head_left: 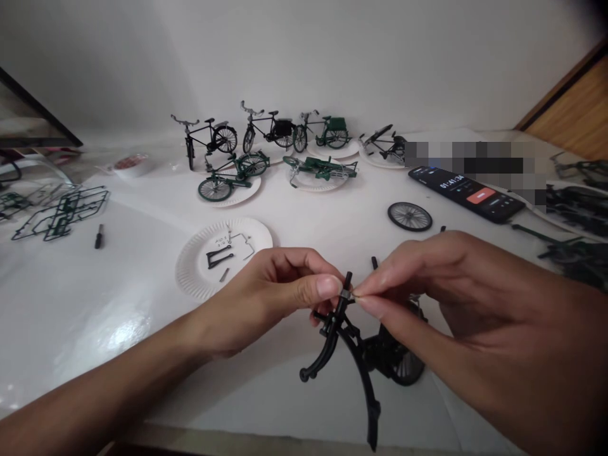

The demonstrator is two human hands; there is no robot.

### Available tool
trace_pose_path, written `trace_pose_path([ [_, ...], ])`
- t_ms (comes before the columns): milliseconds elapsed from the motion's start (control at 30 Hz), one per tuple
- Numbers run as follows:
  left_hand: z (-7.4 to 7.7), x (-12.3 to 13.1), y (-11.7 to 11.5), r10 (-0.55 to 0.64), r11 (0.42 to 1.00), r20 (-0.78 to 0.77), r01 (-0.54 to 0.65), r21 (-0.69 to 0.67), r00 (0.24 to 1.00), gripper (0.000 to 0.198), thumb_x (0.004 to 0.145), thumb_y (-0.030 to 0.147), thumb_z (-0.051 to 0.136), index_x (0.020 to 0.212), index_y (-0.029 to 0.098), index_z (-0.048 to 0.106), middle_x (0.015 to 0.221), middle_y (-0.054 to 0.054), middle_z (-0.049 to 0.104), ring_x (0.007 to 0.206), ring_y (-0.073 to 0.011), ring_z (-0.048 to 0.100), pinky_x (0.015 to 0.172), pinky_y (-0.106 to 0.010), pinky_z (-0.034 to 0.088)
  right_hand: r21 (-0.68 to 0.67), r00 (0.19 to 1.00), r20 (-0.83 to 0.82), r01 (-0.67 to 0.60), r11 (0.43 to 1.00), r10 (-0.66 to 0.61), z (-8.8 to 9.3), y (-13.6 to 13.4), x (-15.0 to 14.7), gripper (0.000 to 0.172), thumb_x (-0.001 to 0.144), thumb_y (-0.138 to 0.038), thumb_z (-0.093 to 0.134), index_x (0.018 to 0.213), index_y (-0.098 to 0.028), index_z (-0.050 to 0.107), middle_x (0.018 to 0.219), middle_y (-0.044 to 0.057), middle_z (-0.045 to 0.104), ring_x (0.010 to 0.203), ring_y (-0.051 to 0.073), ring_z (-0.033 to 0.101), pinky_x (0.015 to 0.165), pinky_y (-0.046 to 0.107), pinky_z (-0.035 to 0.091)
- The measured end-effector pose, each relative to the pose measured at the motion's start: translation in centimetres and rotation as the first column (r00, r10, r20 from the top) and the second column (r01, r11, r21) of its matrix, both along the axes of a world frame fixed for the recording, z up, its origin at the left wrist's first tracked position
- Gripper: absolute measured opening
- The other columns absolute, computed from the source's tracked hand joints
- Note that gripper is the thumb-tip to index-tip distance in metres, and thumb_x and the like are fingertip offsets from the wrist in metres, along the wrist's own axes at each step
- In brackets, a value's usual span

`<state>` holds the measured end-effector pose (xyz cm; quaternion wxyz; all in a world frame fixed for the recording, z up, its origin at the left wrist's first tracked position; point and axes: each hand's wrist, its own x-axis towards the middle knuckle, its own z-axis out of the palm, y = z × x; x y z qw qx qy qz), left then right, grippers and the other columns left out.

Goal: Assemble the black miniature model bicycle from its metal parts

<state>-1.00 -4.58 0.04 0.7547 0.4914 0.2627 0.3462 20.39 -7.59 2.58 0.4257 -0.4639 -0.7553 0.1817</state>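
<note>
Between my hands is a black model bicycle frame [339, 316], its curved fork and fender pointing down toward the table's front edge. My left hand [289, 288] pinches the upper front tube, thumb beside a small grey collar [345, 294]. The thumb and index finger of my right hand [427, 297] close at the other side of that collar, on something too small to make out. A spoked rear wheel [407, 370] shows below my right hand, partly hidden by it. No front wheel sits in the fork.
A paper plate [190, 263] holds small parts. One loose wheel [410, 216] lies near a phone [468, 193]. Several model bicycles stand or lie at the back. Green part frames [66, 212] and a small screwdriver [99, 237] are left; dark parts [577, 206] are right.
</note>
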Motion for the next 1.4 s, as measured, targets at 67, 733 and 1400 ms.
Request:
trace_pose_path([
  [67,-0.1,0.0,0.0,0.007,1.0,-0.003,-0.007,0.011,1.0,0.01,0.094,0.022,0.07,0.098,0.015,0.074,0.078,0.001,0.066,0.07,-0.0042,0.059,0.069,-0.015,0.049,-0.06,0.999,-0.035,-0.008,0.998,0.006,0.1,0.2,-0.1,0.014,0.081,-0.021,0.075,0.086,-0.029,0.064,0.079,-0.004,0.071,0.065,0.012,0.07,0.05,0.018,0.056],
  [733,-0.3,0.3,-0.3,0.075,0.997,-0.049,-0.075,-0.002,0.996,0.004,0.088,0.012,0.073,0.091,0.015,0.073,0.085,0.0,0.072,0.069,-0.0046,0.062,0.066,-0.013,0.052,-0.255,0.985,-0.132,-0.142,0.956,0.111,0.9,0.9,0.5,0.017,0.077,-0.019,0.075,0.086,-0.028,0.065,0.073,-0.003,0.073,0.06,0.019,0.074,0.042,0.019,0.057],
  [1400,-0.5,0.9,-0.5,0.12,0.992,-0.048,-0.122,-0.036,0.992,0.005,0.083,0.013,0.078,0.086,0.015,0.074,0.082,-0.001,0.073,0.068,-0.0066,0.063,0.065,-0.016,0.053,-0.317,0.977,-0.116,-0.205,0.926,0.177,0.9,1.6,1.0,0.019,0.079,-0.016,0.073,0.091,-0.029,0.066,0.069,-0.005,0.072,0.043,0.013,0.065,0.03,0.018,0.043],
])
